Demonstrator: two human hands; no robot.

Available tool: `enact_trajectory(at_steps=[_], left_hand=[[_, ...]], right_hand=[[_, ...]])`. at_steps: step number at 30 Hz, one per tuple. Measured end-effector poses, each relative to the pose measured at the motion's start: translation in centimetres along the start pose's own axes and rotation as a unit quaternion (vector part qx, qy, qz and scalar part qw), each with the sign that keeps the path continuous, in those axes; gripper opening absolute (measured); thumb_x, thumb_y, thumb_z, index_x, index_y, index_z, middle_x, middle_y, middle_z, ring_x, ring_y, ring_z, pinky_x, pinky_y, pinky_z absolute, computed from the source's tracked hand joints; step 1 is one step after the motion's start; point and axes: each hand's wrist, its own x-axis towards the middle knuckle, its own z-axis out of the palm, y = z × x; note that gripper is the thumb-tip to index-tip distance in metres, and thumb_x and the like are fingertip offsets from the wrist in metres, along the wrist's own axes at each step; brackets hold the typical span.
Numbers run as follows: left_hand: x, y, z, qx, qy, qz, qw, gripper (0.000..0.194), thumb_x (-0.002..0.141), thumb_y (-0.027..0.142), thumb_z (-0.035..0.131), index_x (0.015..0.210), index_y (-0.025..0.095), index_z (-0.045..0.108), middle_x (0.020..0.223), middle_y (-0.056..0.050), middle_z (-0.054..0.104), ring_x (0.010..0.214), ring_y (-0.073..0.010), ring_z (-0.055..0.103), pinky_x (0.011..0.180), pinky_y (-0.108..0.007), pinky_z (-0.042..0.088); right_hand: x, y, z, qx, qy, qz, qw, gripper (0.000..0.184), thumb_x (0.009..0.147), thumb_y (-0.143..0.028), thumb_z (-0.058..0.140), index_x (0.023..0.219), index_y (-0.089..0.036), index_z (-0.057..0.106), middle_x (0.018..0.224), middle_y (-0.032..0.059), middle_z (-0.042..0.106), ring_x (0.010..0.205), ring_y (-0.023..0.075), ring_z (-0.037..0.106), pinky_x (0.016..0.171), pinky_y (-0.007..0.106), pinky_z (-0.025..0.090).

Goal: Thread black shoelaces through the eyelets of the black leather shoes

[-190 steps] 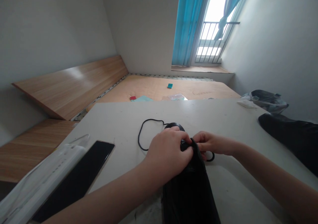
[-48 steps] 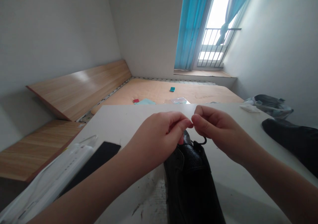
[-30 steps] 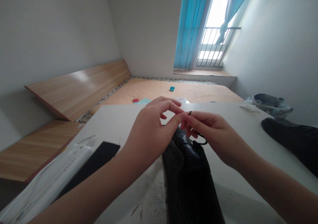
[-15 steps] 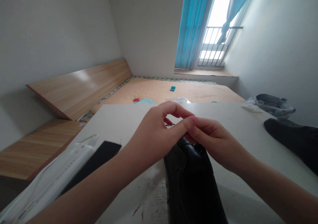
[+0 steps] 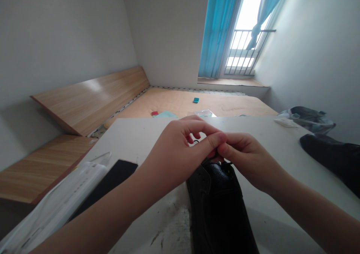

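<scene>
A black leather shoe [image 5: 219, 209] stands on the white table in front of me, its heel end towards me. Above its front part my left hand [image 5: 187, 145] and my right hand [image 5: 242, 154] meet, thumbs and fingertips pressed together. Short bits of black shoelace [image 5: 196, 142] show by the left fingers and under the right hand. Both hands are closed in a pinch on the lace; the exact grip is hidden behind the fingers. The toe of the shoe is covered by the hands.
A second black shoe [image 5: 332, 156] lies at the right edge. On the left are a dark phone [image 5: 119, 171] and a white power strip [image 5: 81, 182]. Behind the white table [image 5: 135, 130] is a bed [image 5: 174, 98] with small items, and a bag [image 5: 312, 119] stands beyond the right corner.
The fingertips have shifted slightly, with the right hand a little further right and its thumb lower. More of the lace now shows beneath the hands. The shoe stays in place.
</scene>
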Motion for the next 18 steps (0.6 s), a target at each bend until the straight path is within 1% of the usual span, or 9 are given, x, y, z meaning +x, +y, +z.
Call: enact_trajectory(at_steps=[2, 5, 7, 10, 12, 16, 18], left_hand=[[-0.12, 0.02, 0.03, 0.018, 0.005, 0.006, 1.000, 0.022, 0.088, 0.020, 0.063, 0.067, 0.020, 0.070, 0.070, 0.002, 0.066, 0.069, -0.0143, 0.058, 0.060, -0.028, 0.042], [-0.18, -0.09, 0.09, 0.028, 0.004, -0.002, 1.000, 0.022, 0.090, 0.021, 0.061, 0.068, 0.020, 0.067, 0.071, 0.002, 0.067, 0.068, -0.0140, 0.059, 0.060, -0.028, 0.042], [-0.14, -0.21, 0.14, 0.031, 0.016, -0.011, 0.999, 0.019, 0.090, 0.023, 0.061, 0.071, 0.020, 0.066, 0.069, 0.003, 0.066, 0.066, -0.0143, 0.058, 0.063, -0.030, 0.043], [-0.07, -0.35, 0.19, 0.032, 0.024, -0.012, 0.999, 0.020, 0.090, 0.022, 0.061, 0.071, 0.020, 0.063, 0.059, 0.005, 0.063, 0.064, -0.0147, 0.057, 0.067, -0.032, 0.044], [-0.08, -0.39, 0.19, 0.033, 0.020, 0.001, 0.999, 0.020, 0.091, 0.021, 0.061, 0.070, 0.020, 0.064, 0.055, 0.006, 0.062, 0.064, -0.0152, 0.058, 0.066, -0.032, 0.044], [-0.16, -0.40, 0.13, 0.052, 0.024, 0.029, 0.998, 0.018, 0.091, 0.020, 0.063, 0.074, 0.022, 0.069, 0.053, 0.006, 0.063, 0.070, -0.0164, 0.060, 0.062, -0.030, 0.042], [-0.16, -0.39, 0.12, 0.060, 0.022, 0.032, 0.997, 0.018, 0.091, 0.020, 0.063, 0.075, 0.022, 0.071, 0.055, 0.005, 0.065, 0.071, -0.0165, 0.061, 0.064, -0.030, 0.042]], right_hand=[[-0.01, -0.02, -0.02, -0.003, -0.005, -0.013, 1.000, 0.040, 0.077, -0.058, 0.072, 0.069, -0.019, 0.071, 0.064, 0.0006, 0.061, 0.059, 0.0131, 0.051, 0.057, 0.026, 0.045], [-0.13, -0.14, -0.12, -0.034, -0.022, -0.044, 0.998, 0.042, 0.086, -0.057, 0.063, 0.066, -0.020, 0.068, 0.062, -0.0008, 0.054, 0.058, 0.0124, 0.047, 0.059, 0.026, 0.045], [-0.27, -0.24, -0.16, -0.049, -0.040, -0.047, 0.997, 0.041, 0.091, -0.055, 0.057, 0.070, -0.021, 0.068, 0.065, -0.0007, 0.054, 0.062, 0.0133, 0.048, 0.064, 0.027, 0.045], [-0.44, -0.35, -0.09, -0.038, -0.068, -0.027, 0.997, 0.034, 0.095, -0.047, 0.053, 0.077, -0.022, 0.067, 0.079, 0.0008, 0.062, 0.081, 0.0157, 0.058, 0.076, 0.026, 0.046], [-0.46, -0.36, 0.00, -0.028, -0.075, -0.019, 0.997, 0.034, 0.097, -0.046, 0.052, 0.078, -0.021, 0.066, 0.086, 0.0021, 0.066, 0.091, 0.0170, 0.059, 0.080, 0.027, 0.045], [-0.40, -0.33, 0.13, -0.019, -0.077, -0.016, 0.997, 0.038, 0.095, -0.050, 0.052, 0.074, -0.020, 0.063, 0.082, 0.0037, 0.067, 0.088, 0.0184, 0.061, 0.078, 0.028, 0.047], [-0.42, -0.35, 0.15, -0.011, -0.080, -0.014, 0.997, 0.038, 0.096, -0.049, 0.052, 0.074, -0.019, 0.062, 0.077, 0.0032, 0.064, 0.083, 0.0178, 0.061, 0.076, 0.028, 0.048]])
